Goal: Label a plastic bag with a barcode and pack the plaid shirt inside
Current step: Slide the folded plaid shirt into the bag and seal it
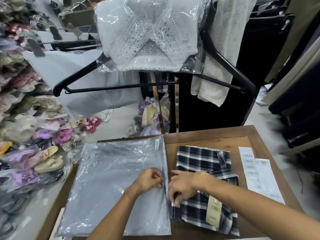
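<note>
I see left hand (150, 179) curled, fingers pinching right edge of plastic bag (117, 186); right hand (183, 187) palm down, fingers bent on same edge, grip unclear; plaid shirt (206, 186) folded just right, on table (256, 141); barcode strips (256, 172) beyond.

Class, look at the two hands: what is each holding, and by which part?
Both hands, left and right, pinch the plastic bag at its right-hand edge, beside the plaid shirt.
</note>
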A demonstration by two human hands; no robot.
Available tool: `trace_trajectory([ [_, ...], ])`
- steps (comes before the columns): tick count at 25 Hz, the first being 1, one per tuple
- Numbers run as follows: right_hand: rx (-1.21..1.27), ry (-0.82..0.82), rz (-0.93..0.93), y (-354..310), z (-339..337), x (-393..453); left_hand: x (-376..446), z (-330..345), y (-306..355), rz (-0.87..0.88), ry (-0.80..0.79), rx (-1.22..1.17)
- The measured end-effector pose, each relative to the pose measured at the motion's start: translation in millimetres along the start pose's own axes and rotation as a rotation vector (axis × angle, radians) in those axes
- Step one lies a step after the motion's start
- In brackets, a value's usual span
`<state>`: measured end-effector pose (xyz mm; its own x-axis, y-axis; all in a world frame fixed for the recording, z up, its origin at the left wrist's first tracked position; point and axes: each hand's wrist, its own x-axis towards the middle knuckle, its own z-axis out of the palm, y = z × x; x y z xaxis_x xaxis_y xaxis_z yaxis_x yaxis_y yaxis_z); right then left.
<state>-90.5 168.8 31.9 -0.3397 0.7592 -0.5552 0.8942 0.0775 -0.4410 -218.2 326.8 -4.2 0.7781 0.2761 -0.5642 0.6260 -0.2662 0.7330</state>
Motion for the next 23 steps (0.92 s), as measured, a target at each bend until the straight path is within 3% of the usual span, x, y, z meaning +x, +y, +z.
trace_trajectory([
  [4,0.173,0.15,0.086,14,-11,-5,-11,1,-3,0.013,0.008,0.01],
  [13,0.009,0.414,0.369,17,17,24,-33,-3,5,-0.011,0.07,-0.107],
  [16,0.059,0.359,0.39,20,8,23,-34,-5,5,-0.008,0.092,-0.116],
  [20,0.357,0.259,0.276,34,-13,14,-34,2,4,-0.026,0.103,-0.095],
  [23,0.377,0.498,0.449,39,-8,24,-35,9,4,-0.028,0.105,-0.095],
])
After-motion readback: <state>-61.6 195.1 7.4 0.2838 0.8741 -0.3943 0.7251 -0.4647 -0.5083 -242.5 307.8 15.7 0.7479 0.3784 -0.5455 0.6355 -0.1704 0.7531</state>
